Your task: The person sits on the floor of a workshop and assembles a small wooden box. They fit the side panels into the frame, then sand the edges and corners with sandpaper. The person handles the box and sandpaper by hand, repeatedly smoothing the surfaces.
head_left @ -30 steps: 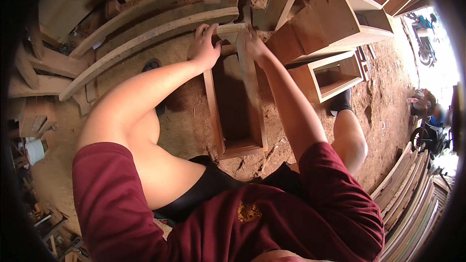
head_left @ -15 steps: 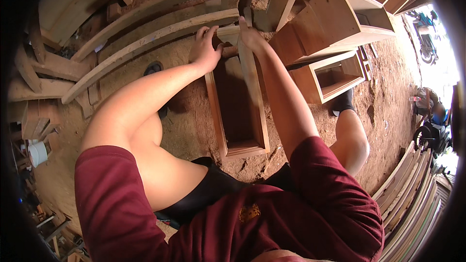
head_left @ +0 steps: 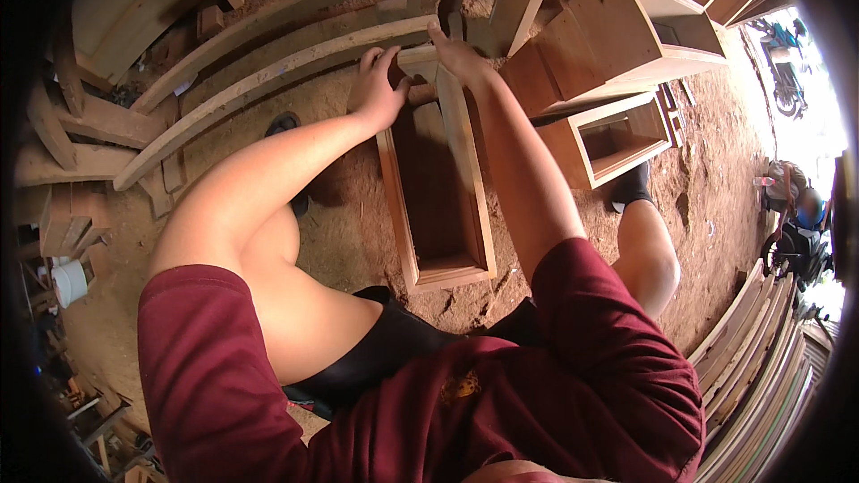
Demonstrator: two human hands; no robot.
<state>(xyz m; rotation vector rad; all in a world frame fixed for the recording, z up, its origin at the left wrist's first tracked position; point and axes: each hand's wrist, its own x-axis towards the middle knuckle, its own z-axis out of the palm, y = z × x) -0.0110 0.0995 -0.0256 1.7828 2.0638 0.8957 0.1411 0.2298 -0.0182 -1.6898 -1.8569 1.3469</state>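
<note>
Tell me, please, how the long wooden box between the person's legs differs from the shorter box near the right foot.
The long box has the left hand and right hand at its far end; the shorter box has neither. The long box's opening faces up, the shorter box's more to the right. Both are wooden, with pale rims around their openings.
</note>
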